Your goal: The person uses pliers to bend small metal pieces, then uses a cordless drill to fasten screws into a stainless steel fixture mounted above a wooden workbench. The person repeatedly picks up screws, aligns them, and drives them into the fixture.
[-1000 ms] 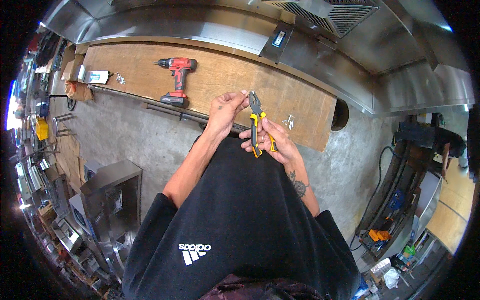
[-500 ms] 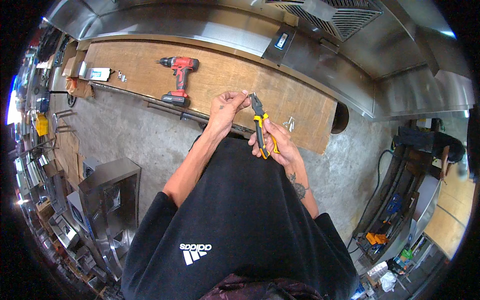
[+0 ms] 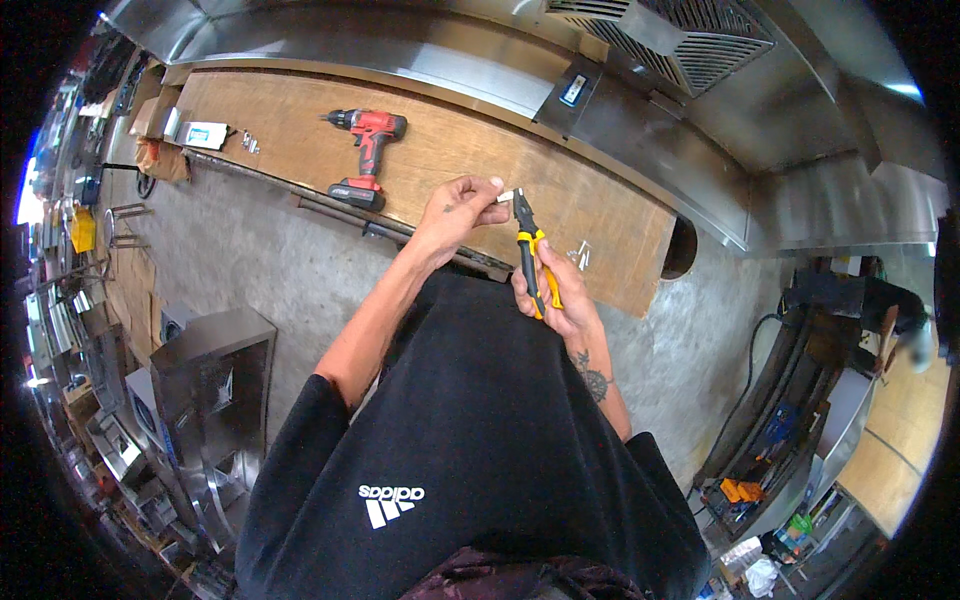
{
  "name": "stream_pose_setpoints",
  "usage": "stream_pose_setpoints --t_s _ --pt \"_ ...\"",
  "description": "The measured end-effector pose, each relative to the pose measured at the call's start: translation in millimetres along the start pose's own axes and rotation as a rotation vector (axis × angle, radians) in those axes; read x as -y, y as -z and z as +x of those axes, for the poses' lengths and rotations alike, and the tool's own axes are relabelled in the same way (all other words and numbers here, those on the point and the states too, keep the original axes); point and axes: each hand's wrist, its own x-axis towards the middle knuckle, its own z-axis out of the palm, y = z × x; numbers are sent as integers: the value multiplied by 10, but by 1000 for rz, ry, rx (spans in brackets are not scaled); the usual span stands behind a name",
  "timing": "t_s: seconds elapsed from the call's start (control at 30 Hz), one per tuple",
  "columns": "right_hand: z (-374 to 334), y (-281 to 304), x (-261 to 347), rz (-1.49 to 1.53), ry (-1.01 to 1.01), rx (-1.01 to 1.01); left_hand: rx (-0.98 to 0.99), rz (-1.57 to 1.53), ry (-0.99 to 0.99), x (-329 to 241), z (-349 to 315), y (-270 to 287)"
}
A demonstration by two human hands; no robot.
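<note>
My left hand (image 3: 460, 212) is closed in a pinch on a small pale piece (image 3: 505, 197), too small to name exactly. The free end of this piece meets the jaws of the combination pliers (image 3: 529, 235); whether they bite on it I cannot tell. My right hand (image 3: 560, 292) is wrapped round the pliers' black and yellow handles, with the jaws pointing away from me. Both hands are over the near edge of the wooden board (image 3: 470, 140). Several thin, pale, screw-like pieces (image 3: 580, 256) lie on it to the right of the pliers.
A red and black cordless drill (image 3: 370, 150) lies left of my hands. Farther left are small metal pieces (image 3: 250, 142) and a white packet (image 3: 206, 135). A steel panel (image 3: 430, 70) runs behind the board. Another person (image 3: 890, 310) is at the far right.
The pliers have shifted slightly right and stand a little apart from my left fingertips. The pale piece now shows between the fingers and the jaws. The whole view has turned slightly.
</note>
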Motion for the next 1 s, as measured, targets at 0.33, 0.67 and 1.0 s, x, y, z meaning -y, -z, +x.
stream_pose_setpoints --t_s 0.33,0.67,1.0 --pt "-80 1 37 129 -56 100 496 782 -13 -443 47 60" --pt "-76 -97 -19 -481 45 -78 482 866 -18 -410 121 111" --pt "-105 -144 -31 -275 62 -33 485 662 93 -476 184 202"
